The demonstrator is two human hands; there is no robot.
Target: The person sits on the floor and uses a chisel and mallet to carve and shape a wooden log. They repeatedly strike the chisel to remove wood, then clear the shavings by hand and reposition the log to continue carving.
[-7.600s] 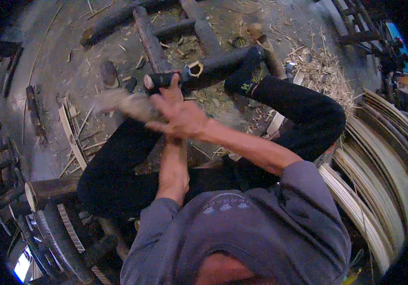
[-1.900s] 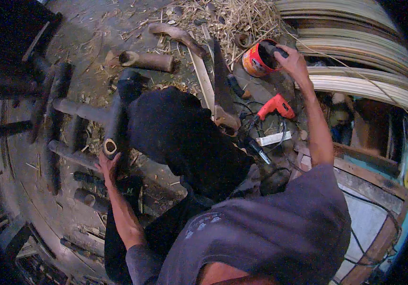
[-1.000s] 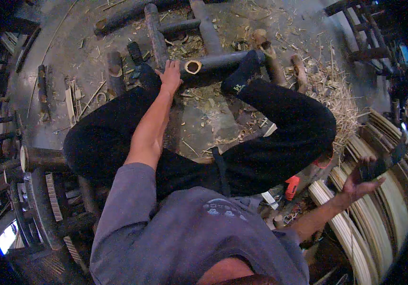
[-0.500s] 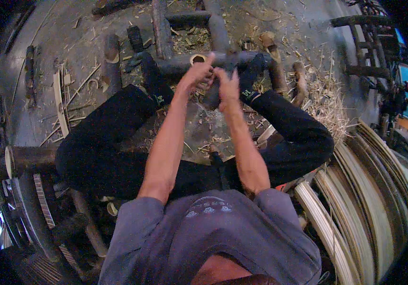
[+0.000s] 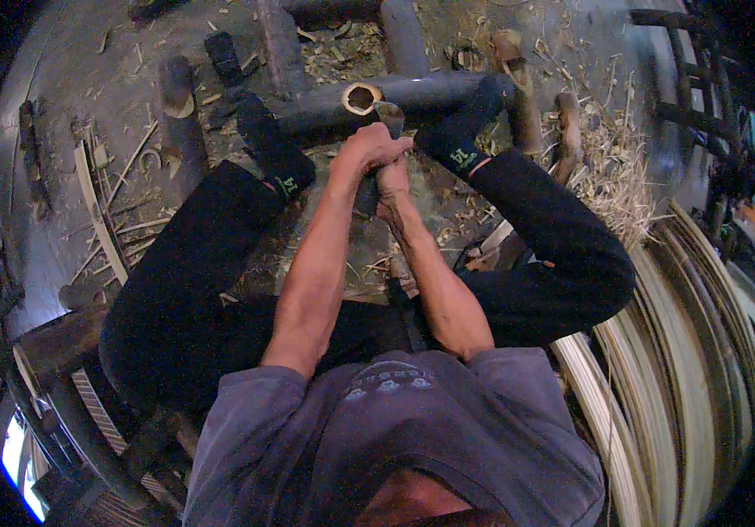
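I sit with both feet in dark socks braced against a dark bamboo pole that lies across the floor in front of me. Its cut, hollow end faces up and left. My left hand and my right hand are clasped together just below that end. Both grip a tool with a dark handle, and its grey metal blade rests beside the pole's open end. The left hand lies over the right.
More dark bamboo poles lie beyond my feet among shavings and straw. Long pale bamboo strips are stacked in curves at the right. A thin strip lies on the left floor. Round wooden furniture parts stand at lower left.
A second ago my right hand was far out to the right holding the tool and my left held the pole's end. Both hands have since come together on the tool at the pole's end.
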